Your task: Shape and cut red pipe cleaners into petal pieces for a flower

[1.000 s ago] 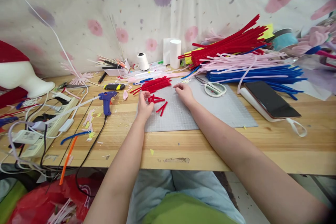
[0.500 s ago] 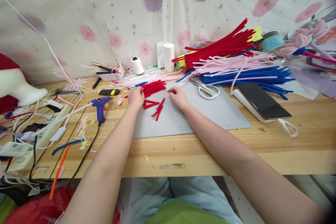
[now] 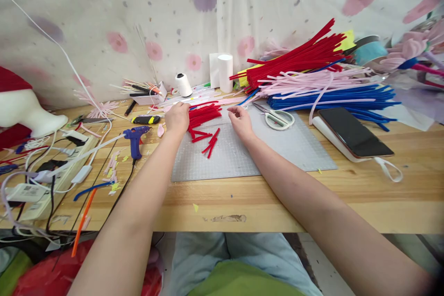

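My left hand (image 3: 177,118) is closed at the left end of a pile of short red pipe cleaners (image 3: 205,114), partly covering it. From its fingertips a thin red pipe cleaner (image 3: 204,104) points right, above the pile. My right hand (image 3: 240,123) hovers over the grey cutting mat (image 3: 277,152), right of the pile. Its fingers are loosely bent and a little apart, with nothing visible between them. A few loose red pieces (image 3: 211,143) lie on the mat between my hands. Scissors (image 3: 279,120) with pale handles rest just right of my right hand.
Bundles of long red (image 3: 294,64), pink and blue pipe cleaners (image 3: 333,99) lie at the back right, near a phone (image 3: 355,132). On the left are a blue glue gun (image 3: 136,141), a utility knife (image 3: 145,120) and a cable-laden power strip (image 3: 65,173). A thread spool (image 3: 183,85) stands behind.
My left hand has shifted slightly left and up, and a thin red pipe cleaner now shows at its fingertips. My right hand stays nearly in place. The view has shifted slightly.
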A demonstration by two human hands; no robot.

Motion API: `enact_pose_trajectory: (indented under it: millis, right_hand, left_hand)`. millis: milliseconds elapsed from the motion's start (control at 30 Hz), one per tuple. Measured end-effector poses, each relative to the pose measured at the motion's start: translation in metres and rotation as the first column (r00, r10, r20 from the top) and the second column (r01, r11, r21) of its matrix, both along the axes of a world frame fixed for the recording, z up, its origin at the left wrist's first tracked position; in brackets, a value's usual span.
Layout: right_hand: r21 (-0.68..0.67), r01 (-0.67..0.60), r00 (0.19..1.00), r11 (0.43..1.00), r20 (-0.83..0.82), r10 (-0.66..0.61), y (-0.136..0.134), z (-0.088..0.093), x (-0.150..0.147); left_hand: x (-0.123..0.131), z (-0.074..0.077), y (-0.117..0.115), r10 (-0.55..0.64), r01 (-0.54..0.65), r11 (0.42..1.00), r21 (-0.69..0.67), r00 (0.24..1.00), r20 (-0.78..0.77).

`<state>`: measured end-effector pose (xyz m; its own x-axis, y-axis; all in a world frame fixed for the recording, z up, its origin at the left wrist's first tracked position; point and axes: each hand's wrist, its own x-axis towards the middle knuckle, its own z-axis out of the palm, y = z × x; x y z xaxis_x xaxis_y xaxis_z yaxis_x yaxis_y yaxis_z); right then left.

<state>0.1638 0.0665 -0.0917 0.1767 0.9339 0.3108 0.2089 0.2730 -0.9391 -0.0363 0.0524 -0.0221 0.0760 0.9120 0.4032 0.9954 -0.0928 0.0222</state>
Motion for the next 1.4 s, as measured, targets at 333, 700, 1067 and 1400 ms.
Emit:
enact_pose_trajectory:
  millis: [333,700,1067,1400]
  right_hand:
    - [-0.207,-0.469,0.652,0.859,0.575,0.495,-0.024,0.058,0.017]
    - [-0.214,-0.639,0.764,0.739,-0.067,0.641,-0.017,0.04,0.025]
    - [-0.188,-0.652,0.758,0.734,-0.2,0.621,-0.017,0.024,0.011]
    - [-0.246,-0.756,0.64,0.607,-0.468,0.609,-0.024,0.02,0.009]
  left_hand:
    - [0.032,-0.012,-0.049,-0.378,0.395,0.914,-0.09,0.912,0.159]
    - [0.072,-0.038,-0.058,0.258,0.414,0.876,-0.246,0.028,0.966]
    - [0.074,-0.05,-0.063,0.336,0.506,0.834,-0.219,-0.152,0.929]
    - [0.069,-0.053,-0.065,0.321,0.483,0.851,-0.208,-0.163,0.933]
